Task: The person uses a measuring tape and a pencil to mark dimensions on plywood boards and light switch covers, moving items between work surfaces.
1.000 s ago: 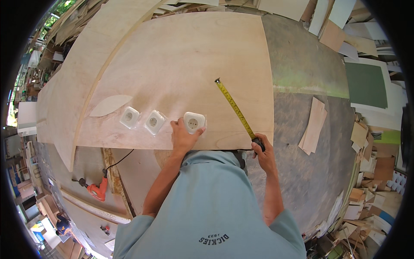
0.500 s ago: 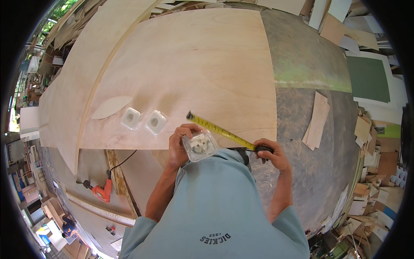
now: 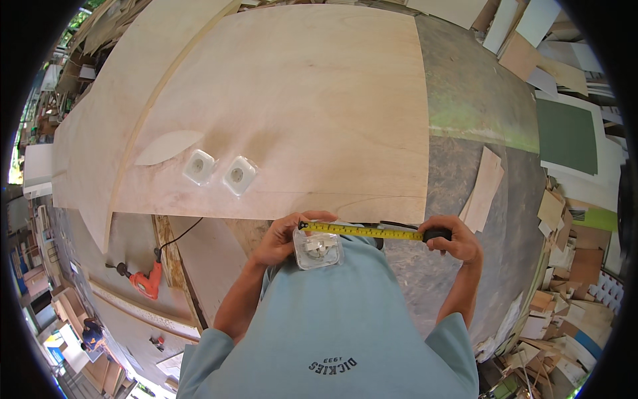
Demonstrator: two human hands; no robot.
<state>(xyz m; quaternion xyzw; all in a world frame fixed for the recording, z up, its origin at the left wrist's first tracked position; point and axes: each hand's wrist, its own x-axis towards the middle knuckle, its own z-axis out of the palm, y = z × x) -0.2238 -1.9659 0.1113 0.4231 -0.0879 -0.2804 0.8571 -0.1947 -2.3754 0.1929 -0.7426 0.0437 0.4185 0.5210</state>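
**While the left hand (image 3: 280, 241) is gripping a wrapped socket (image 3: 319, 253), the right hand (image 3: 462, 241) is holding a tape measure (image 3: 375, 232)**

The left fingers (image 3: 320, 215) are pinching the socket's edge before the blue shirt (image 3: 332, 312); the right fingers (image 3: 444, 222) are clasping the dark case (image 3: 437, 234), the yellow blade (image 3: 399, 234) stretching between both hands. Two more sockets (image 3: 199, 167) (image 3: 239, 175) are resting on the wooden panel (image 3: 306, 113).

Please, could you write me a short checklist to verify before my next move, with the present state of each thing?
1. Socket held by left hand: ok.
2. Tape measure held by right hand, blade pulled out: ok.
3. Socket free of clear plastic: not ok, plastic surrounds it.
4. Tape's end hook exactly on socket's edge: cannot tell, it is beside the left fingers.
5. Drill away from both hands: ok, off to the left.
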